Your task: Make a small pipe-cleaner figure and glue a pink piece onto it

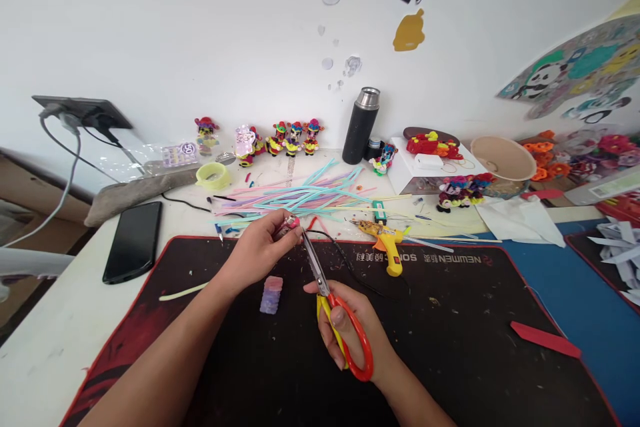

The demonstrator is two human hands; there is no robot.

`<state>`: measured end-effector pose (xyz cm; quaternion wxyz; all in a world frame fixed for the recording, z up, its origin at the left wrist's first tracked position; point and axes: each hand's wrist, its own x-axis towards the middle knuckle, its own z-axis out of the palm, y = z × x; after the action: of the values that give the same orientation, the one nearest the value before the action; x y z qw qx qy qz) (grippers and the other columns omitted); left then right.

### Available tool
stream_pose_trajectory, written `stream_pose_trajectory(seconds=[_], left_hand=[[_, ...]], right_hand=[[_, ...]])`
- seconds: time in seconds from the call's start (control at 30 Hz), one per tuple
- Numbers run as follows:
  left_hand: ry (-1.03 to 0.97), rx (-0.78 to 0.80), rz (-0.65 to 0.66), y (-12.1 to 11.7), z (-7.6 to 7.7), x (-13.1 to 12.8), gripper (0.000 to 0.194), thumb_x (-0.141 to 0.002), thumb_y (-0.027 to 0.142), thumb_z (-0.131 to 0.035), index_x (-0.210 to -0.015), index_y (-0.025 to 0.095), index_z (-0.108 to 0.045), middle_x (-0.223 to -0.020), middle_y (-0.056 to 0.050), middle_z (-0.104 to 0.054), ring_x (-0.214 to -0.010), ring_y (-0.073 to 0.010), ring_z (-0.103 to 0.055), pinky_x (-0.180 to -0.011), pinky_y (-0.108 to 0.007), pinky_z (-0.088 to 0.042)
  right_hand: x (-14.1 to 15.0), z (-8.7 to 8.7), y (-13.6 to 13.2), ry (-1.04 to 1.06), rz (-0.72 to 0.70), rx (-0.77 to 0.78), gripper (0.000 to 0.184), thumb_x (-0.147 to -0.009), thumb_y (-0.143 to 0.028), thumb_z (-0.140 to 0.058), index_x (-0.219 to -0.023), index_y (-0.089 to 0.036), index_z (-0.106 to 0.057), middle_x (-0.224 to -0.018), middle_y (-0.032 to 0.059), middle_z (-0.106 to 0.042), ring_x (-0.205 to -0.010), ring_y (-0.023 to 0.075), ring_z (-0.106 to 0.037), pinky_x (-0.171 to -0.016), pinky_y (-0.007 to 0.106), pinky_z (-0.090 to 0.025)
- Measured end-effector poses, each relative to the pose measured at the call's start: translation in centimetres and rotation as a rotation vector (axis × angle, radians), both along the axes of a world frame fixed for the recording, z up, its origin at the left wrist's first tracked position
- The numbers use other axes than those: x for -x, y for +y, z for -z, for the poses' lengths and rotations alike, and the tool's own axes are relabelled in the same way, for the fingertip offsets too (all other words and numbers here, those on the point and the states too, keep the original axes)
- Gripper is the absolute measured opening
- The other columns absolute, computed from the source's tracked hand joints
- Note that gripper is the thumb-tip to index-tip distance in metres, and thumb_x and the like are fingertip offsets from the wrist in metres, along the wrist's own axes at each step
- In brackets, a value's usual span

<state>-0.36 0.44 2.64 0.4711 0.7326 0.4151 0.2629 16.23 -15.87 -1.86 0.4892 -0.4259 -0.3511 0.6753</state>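
Much white wall (pixel 225 33), dark mat (pixel 450 340), left fingers (pixel 275 219) pinching pink piece (pixel 295 221), right fingers (pixel 339 317) gripping scissors (pixel 325 287)

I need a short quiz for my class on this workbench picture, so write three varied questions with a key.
1. Multiple choice: what does the person's right hand hold?
A) a glue gun
B) scissors
C) a flask

2. True or false: the left hand is nearer the blade end of the scissors than their handles.

3. Fill in the missing word: to the left of the dark mat, a black ___ lies on the white table.

Key:
1. B
2. True
3. phone
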Motion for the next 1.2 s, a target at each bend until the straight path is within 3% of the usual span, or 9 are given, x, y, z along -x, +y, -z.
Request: stream_pose_trajectory(seconds=[0.47, 1.2], left_hand=[[0.036, 0.011, -0.005, -0.04, 0.07, -0.05, 0.029, -0.094, 0.047, -0.059, -0.089, 0.019, -0.060, -0.071, 0.004, -0.047, -0.065, -0.0139, -0.041, -0.060, -0.027, -0.034], [0.077, -0.023, -0.006, 0.07, -0.06, 0.02, 0.027, -0.094, 0.047, -0.059, -0.087, 0.020, -0.061, -0.070, 0.004, -0.048, -0.065, -0.0141, -0.042, -0.060, -0.027, -0.035]], right_hand=[[0.08, 0.14, 0.03, -0.002, 0.017, 0.037, 0.061, -0.093, -0.063, -0.068, -0.129, -0.013, -0.063, -0.053, -0.0099, -0.050, -0.030, 0.0042, -0.038, -0.031, 0.014, -0.029], [0.13, -0.02, 0.15, -0.015, 0.011, 0.112, 0.061, -0.091, -0.063, -0.070, -0.126, -0.013, -0.064, -0.051, -0.0114, -0.048, -0.029, 0.0045, -0.036, -0.030, 0.015, -0.029]])
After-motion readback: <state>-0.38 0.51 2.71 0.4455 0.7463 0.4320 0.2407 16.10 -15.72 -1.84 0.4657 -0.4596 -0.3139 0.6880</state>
